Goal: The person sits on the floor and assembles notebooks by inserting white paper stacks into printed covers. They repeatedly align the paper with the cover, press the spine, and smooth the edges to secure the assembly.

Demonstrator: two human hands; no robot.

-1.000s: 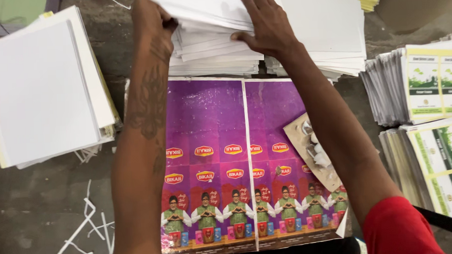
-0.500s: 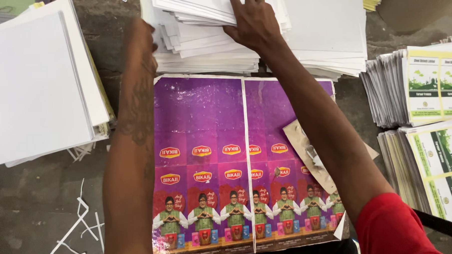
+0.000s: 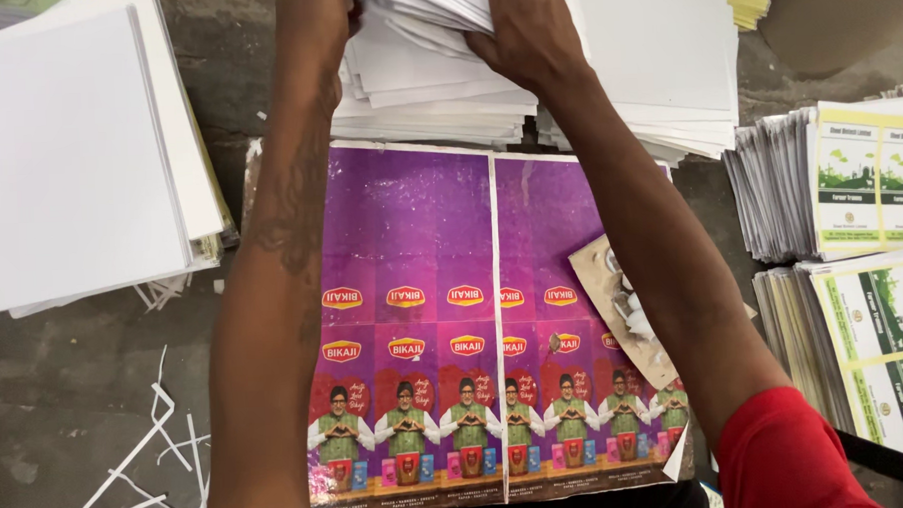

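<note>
Here, both hands clamped a white sheaf (image 3: 434, 34): the left hand (image 3: 313, 18) gripped its left edge, the right hand (image 3: 524, 36) pressed flat on top, steadying the loose sheets. Just below the grip lay purple prints (image 3: 454, 314) on the tabletop (image 3: 66, 398).

You're looking down at a dark grey, stained floor (image 3: 66, 398) with thin white paper trimmings (image 3: 148, 455) scattered at lower left. A white paper pile (image 3: 68, 157) sits at left. Green-and-yellow leaflet stacks (image 3: 860, 190) line the right, and brown cardboard (image 3: 843, 15) shows at upper right. Light is even and soft.
</note>
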